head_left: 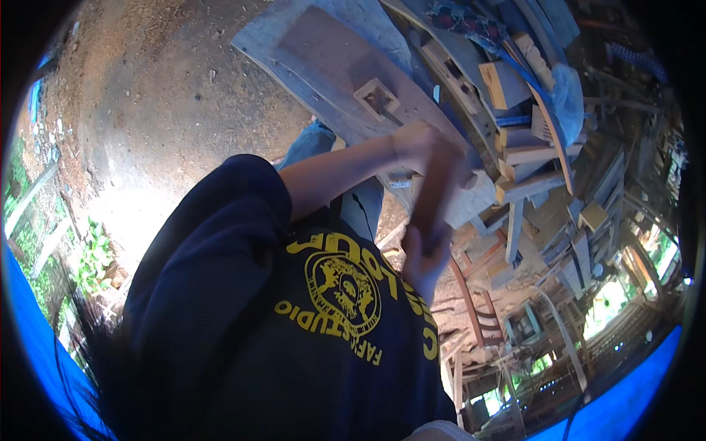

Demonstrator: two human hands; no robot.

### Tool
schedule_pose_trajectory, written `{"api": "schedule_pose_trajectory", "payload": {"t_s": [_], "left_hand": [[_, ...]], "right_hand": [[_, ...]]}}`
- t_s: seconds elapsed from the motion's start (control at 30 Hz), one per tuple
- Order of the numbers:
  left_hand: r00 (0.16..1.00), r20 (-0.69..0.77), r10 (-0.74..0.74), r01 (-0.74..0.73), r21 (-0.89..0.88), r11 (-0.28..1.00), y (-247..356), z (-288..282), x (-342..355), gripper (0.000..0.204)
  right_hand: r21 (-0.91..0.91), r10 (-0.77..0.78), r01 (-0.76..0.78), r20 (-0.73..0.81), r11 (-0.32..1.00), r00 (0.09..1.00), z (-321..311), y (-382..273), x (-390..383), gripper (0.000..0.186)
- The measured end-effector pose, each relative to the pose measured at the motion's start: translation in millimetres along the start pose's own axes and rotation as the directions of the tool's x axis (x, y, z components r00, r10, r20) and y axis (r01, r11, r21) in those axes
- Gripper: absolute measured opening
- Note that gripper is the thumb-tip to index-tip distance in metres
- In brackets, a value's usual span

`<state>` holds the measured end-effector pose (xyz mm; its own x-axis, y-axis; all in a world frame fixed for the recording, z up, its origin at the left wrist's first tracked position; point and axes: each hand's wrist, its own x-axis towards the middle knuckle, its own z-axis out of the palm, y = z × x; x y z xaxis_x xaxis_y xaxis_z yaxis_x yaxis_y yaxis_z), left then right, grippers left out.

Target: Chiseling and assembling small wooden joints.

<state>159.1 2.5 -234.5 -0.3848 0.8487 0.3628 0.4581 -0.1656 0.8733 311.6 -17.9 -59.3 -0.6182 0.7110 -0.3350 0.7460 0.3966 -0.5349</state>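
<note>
The fingers of my right hand (426, 259) gripped the lower end of a brown block (432, 197), right of the frame's centre. My left hand (418, 143) met its upper end, probably to steady it; blur hid whether those fingers were closed. Beyond, at upper centre, a small square frame (361, 93) lay flat on a plank (323, 45), seemingly within reach. Offcuts (529, 153) were piled upper right.

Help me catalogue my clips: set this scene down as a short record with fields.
Left hand: beside the far end of a brown piece; grip unclear
Right hand: closed on the near end of that piece
Held item: elongated, motion-blurred, exact kind unclear
Nearby: broad board with a square frame on it
Farther right: piled wood pieces
Clothing: dark shirt, yellow print
Ground: bare earth; green plants at left
</note>
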Motion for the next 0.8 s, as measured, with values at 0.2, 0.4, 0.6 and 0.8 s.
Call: {"api": "schedule_pose_trajectory", "payload": {"t_s": [0.2,0.4,0.6,0.8], "left_hand": [[0.997,0.062,-0.036,0.033,0.051,0.998,11.9,-10.5,-1.0,0.025],[0.991,0.098,0.093,-0.100,0.069,0.993,17.5,-3.6,15.2,0.026],[0.994,0.103,0.029,-0.036,0.069,0.997,16.1,-5.1,21.0,0.030],[0.985,0.170,-0.026,0.011,0.092,0.996,18.1,-7.6,24.7,0.030]], "right_hand": [[0.499,0.117,0.391,-0.719,0.773,0.685,-63.3,-22.4,7.4,0.062],[0.592,0.247,0.240,-0.623,0.770,0.743,-57.0,6.3,-1.9,0.060],[0.675,0.326,0.217,-0.581,0.705,0.746,-50.8,13.7,-1.1,0.066],[0.693,0.357,0.162,-0.540,0.703,0.762,-52.0,18.8,0.3,0.057]]}}
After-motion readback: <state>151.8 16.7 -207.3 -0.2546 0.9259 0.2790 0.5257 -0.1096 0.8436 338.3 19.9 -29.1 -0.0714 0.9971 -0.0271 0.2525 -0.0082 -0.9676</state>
